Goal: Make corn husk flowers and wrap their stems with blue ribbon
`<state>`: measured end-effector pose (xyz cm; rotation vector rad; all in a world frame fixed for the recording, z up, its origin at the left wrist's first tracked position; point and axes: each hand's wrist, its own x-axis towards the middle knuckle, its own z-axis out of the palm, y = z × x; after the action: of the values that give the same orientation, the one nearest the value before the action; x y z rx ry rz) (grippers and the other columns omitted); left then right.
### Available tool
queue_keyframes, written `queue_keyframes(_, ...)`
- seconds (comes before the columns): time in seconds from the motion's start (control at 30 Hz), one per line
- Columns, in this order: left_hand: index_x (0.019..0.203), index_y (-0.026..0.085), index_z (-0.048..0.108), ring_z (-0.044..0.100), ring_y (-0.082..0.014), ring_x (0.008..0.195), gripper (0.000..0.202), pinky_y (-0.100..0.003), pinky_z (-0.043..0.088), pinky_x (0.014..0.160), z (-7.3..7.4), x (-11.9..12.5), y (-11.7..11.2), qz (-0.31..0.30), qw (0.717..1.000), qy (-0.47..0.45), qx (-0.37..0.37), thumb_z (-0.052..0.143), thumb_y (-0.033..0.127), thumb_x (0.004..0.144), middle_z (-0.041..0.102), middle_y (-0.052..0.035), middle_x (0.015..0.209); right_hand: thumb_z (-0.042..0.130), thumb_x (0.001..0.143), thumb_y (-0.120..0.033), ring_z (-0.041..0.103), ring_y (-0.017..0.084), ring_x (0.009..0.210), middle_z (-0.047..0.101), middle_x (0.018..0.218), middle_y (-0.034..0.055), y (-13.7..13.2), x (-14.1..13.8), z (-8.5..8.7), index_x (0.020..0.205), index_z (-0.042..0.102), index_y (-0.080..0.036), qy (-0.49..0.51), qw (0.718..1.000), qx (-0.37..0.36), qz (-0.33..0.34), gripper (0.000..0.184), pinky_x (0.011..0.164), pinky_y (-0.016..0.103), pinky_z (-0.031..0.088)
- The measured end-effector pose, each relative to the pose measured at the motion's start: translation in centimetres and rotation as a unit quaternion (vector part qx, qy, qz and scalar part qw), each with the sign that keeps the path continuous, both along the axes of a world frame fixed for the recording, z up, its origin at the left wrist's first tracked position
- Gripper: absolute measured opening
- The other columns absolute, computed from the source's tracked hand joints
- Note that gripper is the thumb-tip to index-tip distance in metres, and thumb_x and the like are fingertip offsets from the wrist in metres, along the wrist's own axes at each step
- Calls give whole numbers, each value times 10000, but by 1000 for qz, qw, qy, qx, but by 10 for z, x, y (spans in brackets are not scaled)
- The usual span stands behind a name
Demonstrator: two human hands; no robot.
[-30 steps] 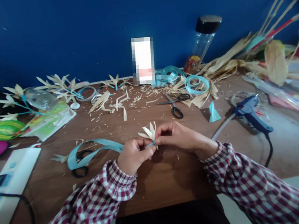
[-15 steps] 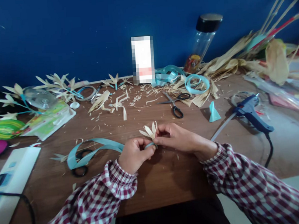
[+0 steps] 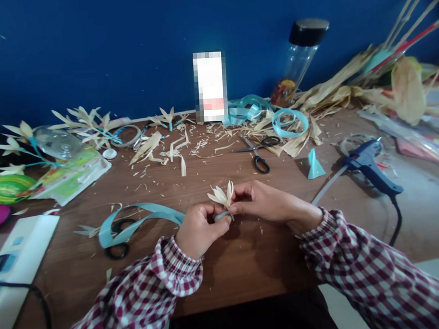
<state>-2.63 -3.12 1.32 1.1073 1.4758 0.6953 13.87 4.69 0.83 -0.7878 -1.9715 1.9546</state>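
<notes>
A small pale husk flower (image 3: 223,194) with pointed petals is held above the brown table (image 3: 246,261) between both hands. My left hand (image 3: 201,229) is closed around its base, where a light blue ribbon (image 3: 134,223) is wound. That ribbon trails left over the table across a pair of black scissors (image 3: 116,241). My right hand (image 3: 265,201) pinches the flower from the right with closed fingers.
A second pair of scissors (image 3: 257,152) lies among husk scraps. A blue glue gun (image 3: 368,164) and a blue paper cone (image 3: 314,165) sit at right. Finished husk flowers (image 3: 85,122), ribbon rolls (image 3: 289,123), a clear bottle (image 3: 297,57) and dried husks (image 3: 348,89) line the back.
The flower has turned slightly between my fingers and both hands have shifted a little right. Nothing else on the table has moved.
</notes>
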Motion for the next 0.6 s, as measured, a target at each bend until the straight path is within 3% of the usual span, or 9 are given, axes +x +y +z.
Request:
queue_keyframes(0.23, 717, 138, 643, 489, -97, 486, 166, -224, 370, 475, 2, -8, 2, -45, 999, -17, -23, 573, 279, 662, 621, -22, 606, 558, 819, -244, 569, 144, 735, 649, 793, 16, 2, 2, 4, 779, 632, -127, -51, 992, 113, 12, 144, 684, 245, 427)
queue_keyframes(0.4, 649, 153, 665, 519, -127, 534, 160, -242, 401, 530, 0, -9, 3, -54, 996, 70, 11, 576, 284, 668, 630, -30, 576, 546, 817, -209, 567, 141, 731, 654, 793, 6, -1, 3, 5, 793, 636, -134, -48, 991, 123, 19, 120, 669, 239, 422)
queue_keyframes(0.6, 631, 158, 656, 419, -104, 471, 169, -229, 334, 468, 2, -5, 3, -40, 996, 82, 13, 588, 312, 648, 549, 2, 512, 541, 814, -187, 567, 134, 690, 660, 769, 7, -1, 2, 7, 800, 643, -137, -78, 987, 138, 11, 115, 641, 229, 412)
